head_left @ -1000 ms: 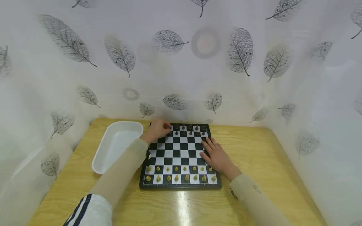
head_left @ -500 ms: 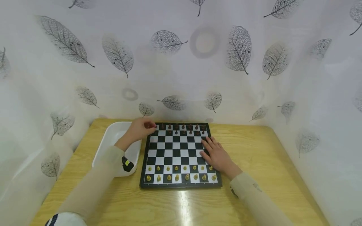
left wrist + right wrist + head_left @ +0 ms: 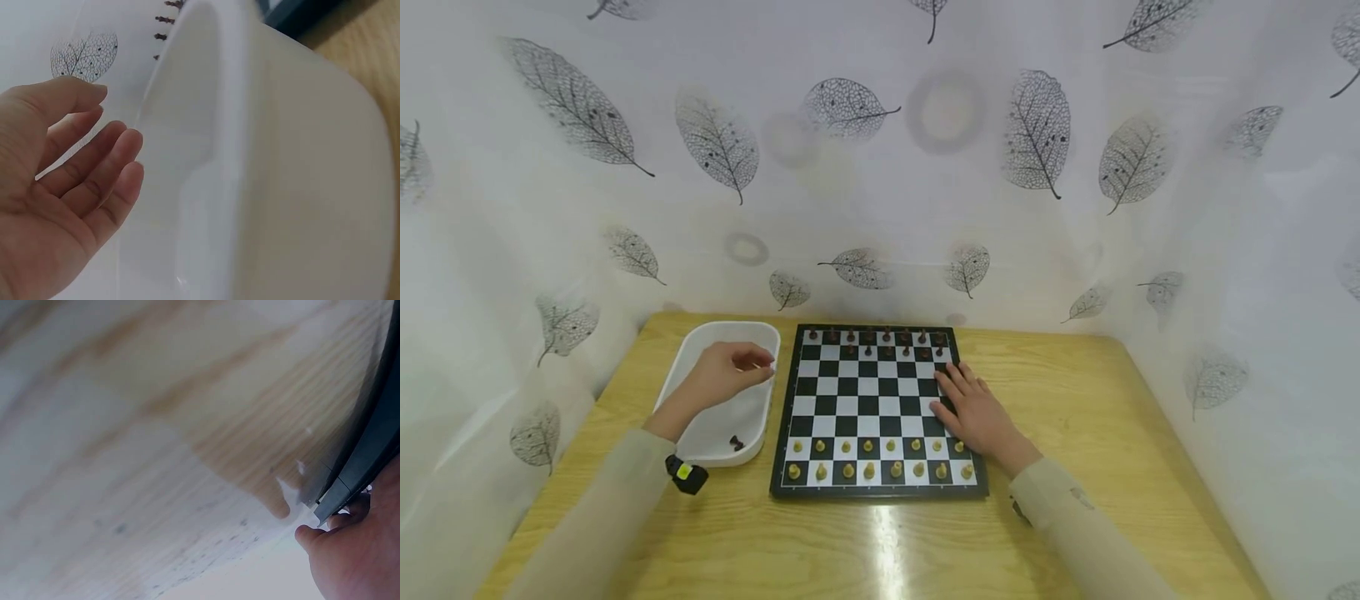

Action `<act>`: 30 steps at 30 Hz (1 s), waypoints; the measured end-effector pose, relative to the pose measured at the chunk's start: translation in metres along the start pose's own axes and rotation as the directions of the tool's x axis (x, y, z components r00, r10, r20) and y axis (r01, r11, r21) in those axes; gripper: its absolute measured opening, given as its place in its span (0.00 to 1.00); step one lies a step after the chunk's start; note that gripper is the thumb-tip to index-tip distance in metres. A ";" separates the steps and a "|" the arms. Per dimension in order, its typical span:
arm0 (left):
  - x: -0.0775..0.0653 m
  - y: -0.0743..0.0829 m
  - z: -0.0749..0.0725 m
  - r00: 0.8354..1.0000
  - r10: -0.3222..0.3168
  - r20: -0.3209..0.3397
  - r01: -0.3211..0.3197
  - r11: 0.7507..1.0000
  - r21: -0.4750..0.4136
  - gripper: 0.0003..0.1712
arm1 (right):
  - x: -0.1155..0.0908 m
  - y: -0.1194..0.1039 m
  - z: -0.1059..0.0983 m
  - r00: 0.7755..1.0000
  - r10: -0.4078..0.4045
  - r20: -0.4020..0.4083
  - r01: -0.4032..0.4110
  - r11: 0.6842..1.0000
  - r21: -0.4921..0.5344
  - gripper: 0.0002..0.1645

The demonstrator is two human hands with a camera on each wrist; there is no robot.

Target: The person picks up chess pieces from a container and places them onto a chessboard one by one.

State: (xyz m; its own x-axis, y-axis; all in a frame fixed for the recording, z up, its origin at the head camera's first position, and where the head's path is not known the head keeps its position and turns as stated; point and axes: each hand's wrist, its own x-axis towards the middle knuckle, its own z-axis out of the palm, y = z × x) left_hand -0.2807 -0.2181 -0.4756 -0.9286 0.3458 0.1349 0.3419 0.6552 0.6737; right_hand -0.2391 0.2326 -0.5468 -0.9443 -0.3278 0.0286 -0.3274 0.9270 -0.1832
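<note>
My left hand [image 3: 722,375] hovers over the white plastic tray [image 3: 775,408], its fingers loosely curved with nothing between them. In the left wrist view the thumb and fingertips stand apart beside the tray's wall [image 3: 250,156]. One dark chess piece [image 3: 737,443] lies on its side in the tray's near end. My right hand [image 3: 977,421] rests with spread fingers on the right edge of the chessboard [image 3: 857,387]. Dark red chess pieces [image 3: 887,335] stand in two rows at the board's far side; the left end of their front row has bare squares. Yellow chess pieces [image 3: 868,472] fill two near rows.
Tray and board sit side by side on a light wooden table [image 3: 1075,417], a narrow gap between them. A whitish leaf-printed curtain [image 3: 880,200] hangs around the back and sides. A black device with a yellow mark [image 3: 687,473] is on my left wrist.
My left hand has moved left from the board's far left corner to above the tray. A dark chess piece now shows in the tray. The right hand has stayed put.
</note>
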 end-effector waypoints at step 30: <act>-0.059 -0.035 0.003 0.959 -0.118 0.258 0.124 0.992 -0.008 0.17 | 0.000 0.002 0.002 1.000 -0.010 -0.019 0.010 1.000 -0.001 0.44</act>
State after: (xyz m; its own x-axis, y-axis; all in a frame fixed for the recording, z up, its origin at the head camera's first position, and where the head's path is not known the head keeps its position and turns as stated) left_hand -0.2378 -0.2596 -0.5094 -0.8934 0.4276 -0.1380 0.2225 0.6878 0.6910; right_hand -0.2392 0.2337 -0.5494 -0.9413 -0.3338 0.0491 -0.3371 0.9238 -0.1818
